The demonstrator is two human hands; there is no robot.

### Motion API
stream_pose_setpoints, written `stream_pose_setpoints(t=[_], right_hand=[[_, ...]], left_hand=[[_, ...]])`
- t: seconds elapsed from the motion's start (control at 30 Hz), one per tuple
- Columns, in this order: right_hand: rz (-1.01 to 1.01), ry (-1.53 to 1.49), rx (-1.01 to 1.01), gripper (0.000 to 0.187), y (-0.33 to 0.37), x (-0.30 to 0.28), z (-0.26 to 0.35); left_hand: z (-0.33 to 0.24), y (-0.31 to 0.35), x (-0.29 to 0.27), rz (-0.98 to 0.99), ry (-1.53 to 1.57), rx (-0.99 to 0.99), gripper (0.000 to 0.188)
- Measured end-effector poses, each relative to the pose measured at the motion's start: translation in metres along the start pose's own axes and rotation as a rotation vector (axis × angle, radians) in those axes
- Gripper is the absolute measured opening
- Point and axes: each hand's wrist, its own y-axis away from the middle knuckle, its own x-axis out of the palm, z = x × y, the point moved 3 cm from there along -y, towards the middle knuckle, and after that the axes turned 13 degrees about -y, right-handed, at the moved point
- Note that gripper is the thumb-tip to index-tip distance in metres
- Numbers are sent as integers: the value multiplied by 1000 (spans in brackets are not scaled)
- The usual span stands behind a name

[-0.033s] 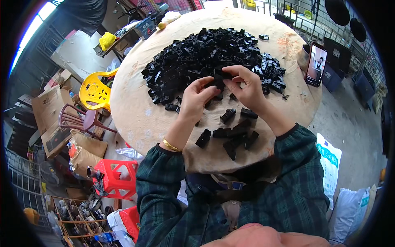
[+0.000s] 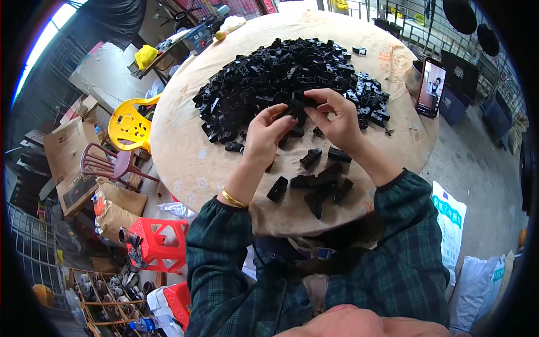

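Both hands are raised over the near edge of a big heap of small black plastic parts (image 2: pixel 269 76). Between the fingertips of my left hand (image 2: pixel 266 130) is a dark plastic piece (image 2: pixel 294 109), its outline lost against the heap. My right hand (image 2: pixel 337 119) pinches a black plastic part (image 2: pixel 304 100) between thumb and fingers, close beside the left fingertips. Whether the two pieces are joined I cannot tell. Nearer to me, below the hands, lies a loose group of several black parts (image 2: pixel 319 194), some tilted against each other.
A cream cloth covers the round table (image 2: pixel 179 140). At its right edge a phone (image 2: pixel 431 87) stands upright before a metal pot (image 2: pixel 414 77). A yellow chair (image 2: pixel 130 126), a maroon chair (image 2: pixel 120 163) and a red stool (image 2: pixel 160 244) are to the left; white sacks (image 2: pixel 474 292) stand at the lower right.
My left fingers have shifted slightly, and more of the dark piece shows at their tips. My right hand stays almost in place; the heap and the loose group look the same.
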Motion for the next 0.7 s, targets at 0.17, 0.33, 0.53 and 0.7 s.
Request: stream_pose_setpoints(t=[0.17,0.33,0.53,0.7], right_hand=[[82,154,-104,30,7,12,3],[3,132,-121,30,6,8,-2],[62,252,-172,25,6,4,-2],[16,32,187,16,8,17,-1]], left_hand=[[9,2,1,15,8,21,26],[0,11,10,162,367,-66,28],[1,10,6,138,187,-25,35],[12,3,-2,181,-308,44,29]])
